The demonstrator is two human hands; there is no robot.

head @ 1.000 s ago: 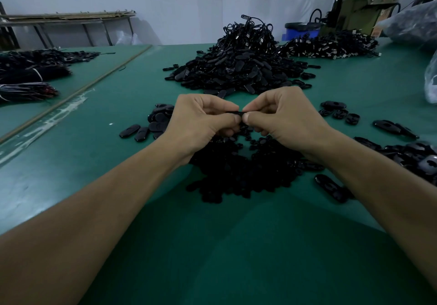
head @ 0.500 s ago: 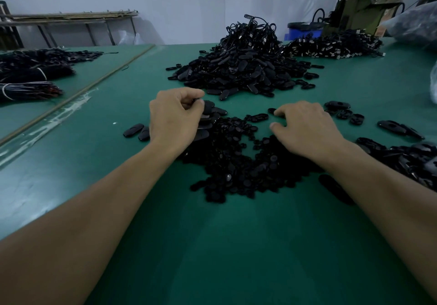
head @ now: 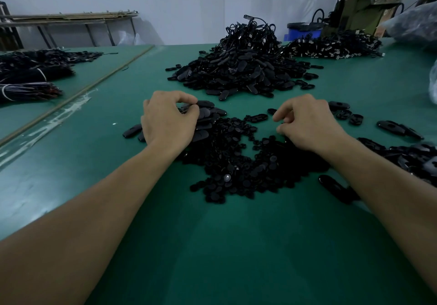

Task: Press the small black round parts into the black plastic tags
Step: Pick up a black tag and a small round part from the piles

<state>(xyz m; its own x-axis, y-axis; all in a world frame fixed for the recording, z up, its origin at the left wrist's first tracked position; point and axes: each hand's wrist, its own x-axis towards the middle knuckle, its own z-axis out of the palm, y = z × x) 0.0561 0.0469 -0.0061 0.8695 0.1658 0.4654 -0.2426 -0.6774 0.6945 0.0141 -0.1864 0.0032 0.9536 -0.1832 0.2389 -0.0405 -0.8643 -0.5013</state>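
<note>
On the green table (head: pixel 212 245), two bare hands are seen, well apart, on either side of one low pile of small round parts (head: pixel 236 170). The parts are too many and too dark to be counted.

- The left hand (head: pixel 169 120) is set against a small stack of oval tags (head: pixel 209 121) at the pile's left edge. Its fingers are curled, and the top tag (head: pixel 205 104) is pinched between thumb and forefinger.
- The right hand (head: pixel 309 125) is held over the pile's right side with the fingers curled under. Whether a part is gripped cannot be told.

Loose tags counted:
- two side tags (head: pixel 132 131) just left of the left hand
- one middle tag (head: pixel 257 117) between the hands
- three far tags (head: pixel 344 114) just beyond the right hand
- one long tag (head: pixel 390 126) further right
- one near tag (head: pixel 331 184) beside the right forearm
- a spread of tags (head: pixel 421 160) at the right edge, uncounted

Farther back, two heaps are noted. A tall heap of corded tags (head: pixel 243 68) lies in the middle, and a lower heap (head: pixel 331 47) lies to its right.

At the far left, two tied cord bundles (head: pixel 30 89) are laid side by side.

Behind the table, one blue bin (head: pixel 300 32), one machine (head: pixel 364 9) and one metal rack (head: pixel 71 17) are seen against the wall.
</note>
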